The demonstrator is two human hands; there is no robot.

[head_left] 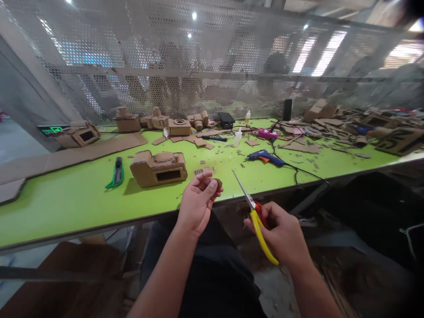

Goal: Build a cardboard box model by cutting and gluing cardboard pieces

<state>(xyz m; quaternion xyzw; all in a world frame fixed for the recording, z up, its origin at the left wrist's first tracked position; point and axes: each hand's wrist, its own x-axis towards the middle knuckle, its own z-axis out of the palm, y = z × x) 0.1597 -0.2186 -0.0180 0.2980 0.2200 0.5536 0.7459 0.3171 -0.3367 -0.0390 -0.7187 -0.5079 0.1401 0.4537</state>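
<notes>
Your right hand (283,232) is nearest, curled around the handles of some red-and-yellow scissors (254,216), blades pointing far and a bit left. Your left hand (198,201) has thumb and fingers pinched on a small brown piece (219,182), up by the near edge of the worktop (82,212), just left of the blades. Left of that you've got a cardboard box (145,170) with a window cutout, then a green cutter (116,174). Blue glue gun (266,157) lies farther back, right of the scissor tips.
</notes>
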